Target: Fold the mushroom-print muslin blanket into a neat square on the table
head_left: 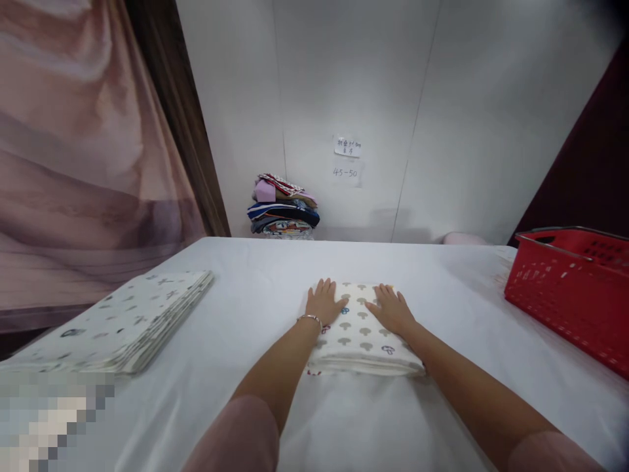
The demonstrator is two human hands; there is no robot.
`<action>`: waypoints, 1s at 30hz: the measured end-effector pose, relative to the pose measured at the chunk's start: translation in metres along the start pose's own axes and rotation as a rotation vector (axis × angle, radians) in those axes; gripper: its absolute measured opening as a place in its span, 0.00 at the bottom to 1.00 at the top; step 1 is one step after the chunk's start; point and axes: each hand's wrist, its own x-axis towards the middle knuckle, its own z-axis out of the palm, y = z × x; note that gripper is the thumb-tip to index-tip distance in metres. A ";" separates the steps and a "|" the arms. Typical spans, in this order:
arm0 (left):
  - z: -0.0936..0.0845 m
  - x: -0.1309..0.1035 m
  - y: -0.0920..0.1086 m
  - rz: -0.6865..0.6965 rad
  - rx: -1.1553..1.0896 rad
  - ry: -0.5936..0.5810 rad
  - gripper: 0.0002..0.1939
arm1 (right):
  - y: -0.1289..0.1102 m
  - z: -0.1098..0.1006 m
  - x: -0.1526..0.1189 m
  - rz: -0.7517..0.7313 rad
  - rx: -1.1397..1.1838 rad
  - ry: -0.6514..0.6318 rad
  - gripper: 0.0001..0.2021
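Note:
A folded white cloth printed with grey mushroom shapes (364, 332) lies on the white-covered table in front of me. My left hand (324, 303) rests flat on its far left part, fingers spread, with a bracelet at the wrist. On the far right part of the same cloth lies my right hand (392, 311), palm down and fingers apart. Neither hand grips anything. The cloth's near edge shows several thick layers, and parts of its sides are hidden under my hands and forearms.
A stack of folded patterned cloths (132, 318) sits on the table's left side. At the right edge stands a red plastic basket (570, 295). Beyond the far table edge (354, 244) is a pile of folded clothes (284, 211) against the wall.

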 end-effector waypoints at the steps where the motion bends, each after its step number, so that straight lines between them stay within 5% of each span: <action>1: 0.006 0.003 -0.003 -0.022 -0.009 -0.001 0.37 | 0.001 0.000 0.001 -0.006 0.001 -0.009 0.34; 10: 0.015 0.000 -0.007 -0.030 -0.046 0.036 0.36 | -0.023 -0.029 -0.024 -0.093 0.040 -0.076 0.36; 15: 0.018 0.000 -0.009 -0.024 -0.059 0.054 0.36 | -0.033 -0.025 -0.062 -0.223 0.160 -0.166 0.36; 21: 0.006 -0.001 -0.009 -0.035 -0.138 0.020 0.36 | -0.033 -0.027 -0.065 -0.206 0.169 -0.198 0.36; 26: -0.010 -0.038 -0.004 0.024 -0.163 -0.003 0.37 | -0.035 -0.030 -0.066 -0.197 0.179 -0.204 0.36; 30: 0.000 -0.077 -0.005 0.077 -0.109 -0.030 0.34 | -0.038 -0.031 -0.063 -0.189 0.175 -0.222 0.36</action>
